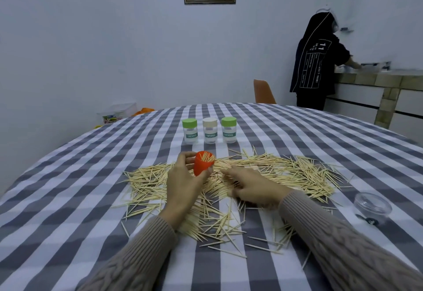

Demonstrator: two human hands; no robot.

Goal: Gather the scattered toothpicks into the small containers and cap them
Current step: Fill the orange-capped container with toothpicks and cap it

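A wide heap of pale wooden toothpicks lies scattered over the checked tablecloth. My left hand grips a small orange container, tilted, with toothpick ends showing in its open mouth. My right hand rests palm down on the heap just to the right of it, fingers curled into the toothpicks; whether it pinches any is hidden. Three capped clear containers labelled TOOTHPICK stand in a row behind: green cap, cream cap, green cap.
A clear round lid or dish lies at the right, a small black piece in front of it. The grey-and-white checked round table fills the view. An orange chair and a person in black are behind it.
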